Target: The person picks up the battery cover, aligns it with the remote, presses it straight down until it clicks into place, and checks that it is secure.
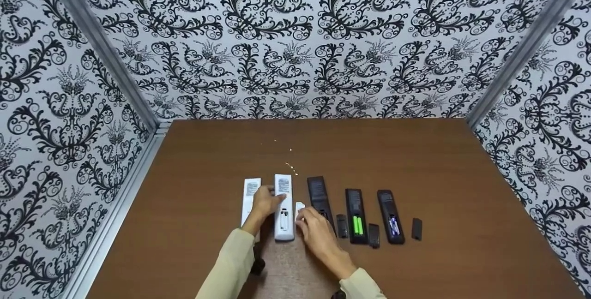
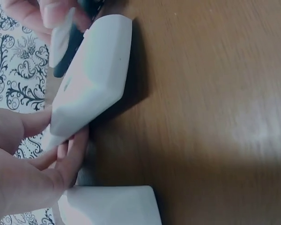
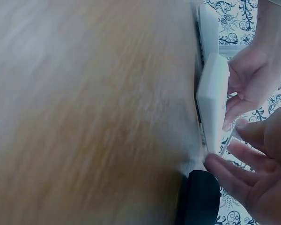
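Note:
A white remote control (image 1: 283, 187) lies back side up, its battery compartment (image 1: 284, 220) uncovered and pale batteries showing inside. My left hand (image 1: 265, 203) grips this remote by its sides, thumb on the near face. To the right of it, my right hand (image 1: 320, 233) pinches a small white battery cover (image 2: 62, 41) between thumb and fingers, beside the remote's lower end. Partly under my left wrist lies a second white remote (image 1: 250, 187). A black remote (image 1: 317, 188) sits just beyond my right hand, which hides part of it.
Further right lie a black remote (image 1: 354, 200) with green batteries and another (image 1: 387, 201) with blue-and-white ones. Black battery covers lie beside them, one (image 1: 342, 226) left, one (image 1: 374, 236) between and one (image 1: 417, 229) far right. Patterned walls (image 1: 295, 59) enclose the wooden table (image 1: 208, 151).

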The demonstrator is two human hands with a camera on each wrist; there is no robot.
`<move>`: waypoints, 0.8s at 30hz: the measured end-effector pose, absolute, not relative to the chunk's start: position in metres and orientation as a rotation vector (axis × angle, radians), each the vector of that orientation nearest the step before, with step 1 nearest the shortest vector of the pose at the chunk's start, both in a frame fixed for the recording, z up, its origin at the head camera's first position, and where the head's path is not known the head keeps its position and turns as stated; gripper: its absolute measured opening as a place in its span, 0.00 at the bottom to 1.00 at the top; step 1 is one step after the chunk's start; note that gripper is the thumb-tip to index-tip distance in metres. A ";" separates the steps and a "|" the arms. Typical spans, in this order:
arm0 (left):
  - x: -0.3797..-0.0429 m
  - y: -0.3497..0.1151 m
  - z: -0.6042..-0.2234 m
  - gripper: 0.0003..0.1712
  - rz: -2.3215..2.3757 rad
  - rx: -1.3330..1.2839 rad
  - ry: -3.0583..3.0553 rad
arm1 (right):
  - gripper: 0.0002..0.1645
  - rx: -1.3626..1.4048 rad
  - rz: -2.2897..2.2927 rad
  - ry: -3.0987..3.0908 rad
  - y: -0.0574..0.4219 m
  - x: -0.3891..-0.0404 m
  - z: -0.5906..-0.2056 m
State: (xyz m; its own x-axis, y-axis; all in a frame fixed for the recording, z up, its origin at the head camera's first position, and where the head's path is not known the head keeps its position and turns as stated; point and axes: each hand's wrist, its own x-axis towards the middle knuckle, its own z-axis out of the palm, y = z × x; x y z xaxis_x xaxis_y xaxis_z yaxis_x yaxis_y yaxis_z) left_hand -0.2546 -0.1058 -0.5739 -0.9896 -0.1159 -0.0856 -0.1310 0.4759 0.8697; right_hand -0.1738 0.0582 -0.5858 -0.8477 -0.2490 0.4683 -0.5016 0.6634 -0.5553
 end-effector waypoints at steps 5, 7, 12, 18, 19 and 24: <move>-0.255 -0.110 -0.579 0.25 1.697 -0.283 2.607 | 0.07 0.583 1.110 -2.477 0.058 -0.175 -0.588; -0.256 -0.112 -0.580 0.26 1.724 -0.300 2.594 | 0.07 0.569 1.143 -2.469 0.058 -0.175 -0.588; -0.257 -0.116 -0.584 0.24 1.779 -0.255 2.537 | 0.11 0.521 1.165 -2.498 0.059 -0.175 -0.587; -0.255 -0.120 -0.586 0.22 1.763 -0.150 2.554 | 0.11 0.466 1.178 -2.563 0.061 -0.175 -0.586; -0.254 -0.121 -0.586 0.22 1.760 -0.124 2.566 | 0.10 0.465 1.175 -2.563 0.061 -0.175 -0.586; -0.251 -0.124 -0.585 0.22 1.738 -0.026 2.631 | 0.07 0.494 1.165 -2.529 0.063 -0.178 -0.581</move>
